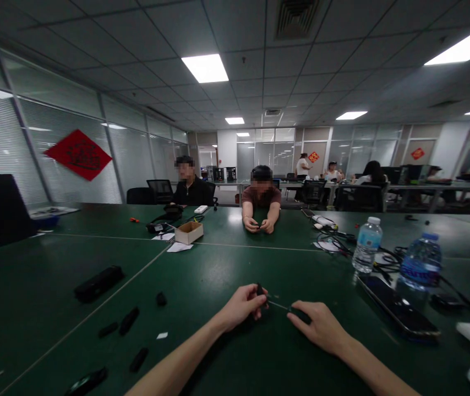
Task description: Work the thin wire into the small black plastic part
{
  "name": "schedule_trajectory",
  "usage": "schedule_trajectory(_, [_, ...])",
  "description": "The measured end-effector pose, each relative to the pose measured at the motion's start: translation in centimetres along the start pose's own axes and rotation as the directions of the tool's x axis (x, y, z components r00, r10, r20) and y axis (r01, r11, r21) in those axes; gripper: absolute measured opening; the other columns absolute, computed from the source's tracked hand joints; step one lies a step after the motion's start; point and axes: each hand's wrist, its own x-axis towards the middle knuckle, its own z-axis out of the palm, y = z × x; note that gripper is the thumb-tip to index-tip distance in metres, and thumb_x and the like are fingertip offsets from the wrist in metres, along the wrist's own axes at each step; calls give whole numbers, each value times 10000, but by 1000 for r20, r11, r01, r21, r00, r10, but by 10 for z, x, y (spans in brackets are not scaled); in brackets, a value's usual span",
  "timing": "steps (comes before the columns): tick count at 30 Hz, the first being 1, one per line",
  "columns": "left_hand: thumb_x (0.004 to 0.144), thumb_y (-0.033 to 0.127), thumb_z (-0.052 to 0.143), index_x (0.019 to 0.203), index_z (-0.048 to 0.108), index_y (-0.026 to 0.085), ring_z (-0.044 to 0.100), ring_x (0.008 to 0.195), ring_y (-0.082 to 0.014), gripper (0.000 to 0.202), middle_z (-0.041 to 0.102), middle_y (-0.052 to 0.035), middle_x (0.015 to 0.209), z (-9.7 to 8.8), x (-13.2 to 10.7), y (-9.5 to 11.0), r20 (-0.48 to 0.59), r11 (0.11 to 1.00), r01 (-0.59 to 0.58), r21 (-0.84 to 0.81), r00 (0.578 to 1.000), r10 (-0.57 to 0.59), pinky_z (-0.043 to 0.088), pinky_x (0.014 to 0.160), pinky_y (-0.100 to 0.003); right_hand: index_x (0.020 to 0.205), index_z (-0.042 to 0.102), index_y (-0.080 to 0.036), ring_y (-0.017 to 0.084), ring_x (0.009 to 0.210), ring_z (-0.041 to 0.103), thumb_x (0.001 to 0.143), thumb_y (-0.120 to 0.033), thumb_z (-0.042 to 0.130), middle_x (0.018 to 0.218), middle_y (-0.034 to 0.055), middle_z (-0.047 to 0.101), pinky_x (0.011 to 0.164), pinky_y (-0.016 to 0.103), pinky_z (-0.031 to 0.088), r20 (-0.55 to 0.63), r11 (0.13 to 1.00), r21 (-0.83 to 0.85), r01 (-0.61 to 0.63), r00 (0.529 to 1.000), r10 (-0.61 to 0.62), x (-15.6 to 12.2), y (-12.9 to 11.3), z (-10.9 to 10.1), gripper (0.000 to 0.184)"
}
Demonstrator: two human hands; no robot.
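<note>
While the left hand [240, 308] pinches a small black component [259, 289] firmly, the right hand [320, 328] rests part-open on a dark item [300, 314]; a thin wire [278, 305] spans between them, over the green surface [218, 363].

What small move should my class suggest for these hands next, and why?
Probably ease the right hand closer to the left hand, keeping the thin metal rod level. The left hand pinches a small black part, and the rod reaches from there toward a black piece by the right fingertips, so a short, steady closing looks safest.
</note>
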Motion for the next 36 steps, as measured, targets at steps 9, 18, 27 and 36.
schedule_trajectory(9, [839, 504, 581, 1115, 578, 125, 542, 564, -94, 469, 636, -51, 818, -1, -1, 0, 1, 999, 20, 28, 1000, -20, 407, 524, -206, 962, 646, -227, 156, 702, 612, 956, -448, 452, 827, 7, 662, 684, 267, 460, 36, 1000, 23, 6, 999, -7, -1, -3, -4, 295])
schedule_trajectory(18, [851, 465, 579, 1173, 560, 128, 530, 556, -91, 466, 636, -44, 809, -2, 0, 0, 18, 999, 23, 36, 1000, -24, 394, 511, -205, 960, 653, -218, 162, 700, 614, 948, -448, 457, 820, 16, 666, 692, 273, 457, 32, 1000, 29, 4, 999, -5, 0, -1, -1, 302])
schedule_trajectory(27, [842, 478, 583, 1163, 562, 121, 522, 549, -90, 480, 633, -41, 794, -2, 2, -3, 13, 998, 23, 56, 1000, -24, 396, 507, -205, 955, 648, -212, 163, 696, 607, 946, -453, 457, 804, 16, 659, 683, 269, 439, 32, 1000, 7, 0, 999, 0, 0, -3, -3, 307])
schedule_trajectory(36, [849, 479, 568, 1184, 558, 122, 528, 565, -94, 490, 636, -46, 810, -2, 1, -3, 12, 997, 28, 74, 1000, -29, 408, 524, -211, 967, 652, -223, 165, 713, 612, 943, -450, 474, 828, 14, 664, 701, 278, 438, 27, 1000, 14, -1, 1000, 1, -1, 0, 0, 290])
